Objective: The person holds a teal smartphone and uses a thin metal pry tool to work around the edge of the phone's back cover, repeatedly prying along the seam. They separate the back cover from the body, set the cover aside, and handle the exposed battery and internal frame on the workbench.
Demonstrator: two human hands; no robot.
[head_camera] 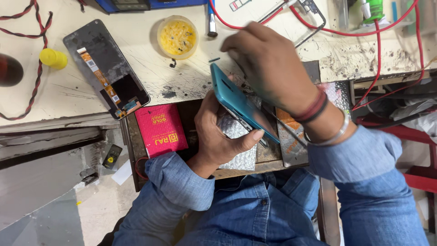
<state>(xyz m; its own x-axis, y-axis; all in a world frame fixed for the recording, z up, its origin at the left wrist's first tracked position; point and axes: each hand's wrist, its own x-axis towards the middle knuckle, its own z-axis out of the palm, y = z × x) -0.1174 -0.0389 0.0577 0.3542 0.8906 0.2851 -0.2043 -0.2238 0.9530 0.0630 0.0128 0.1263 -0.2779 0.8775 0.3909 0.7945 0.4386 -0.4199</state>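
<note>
My left hand grips a teal phone body, holding it tilted on edge over an open drawer at the bench's front. The thumb presses on the phone's lower edge. My right hand reaches over the phone's top from the right, fingers curled against it; whether it holds a small tool is hidden. A detached phone screen with orange flex strips lies face down on the bench to the left.
A round yellow tub of paste sits at the bench's back. A pink box and bubble wrap lie in the drawer. Red cables cross the right side. A yellow cap and red-black wire lie far left.
</note>
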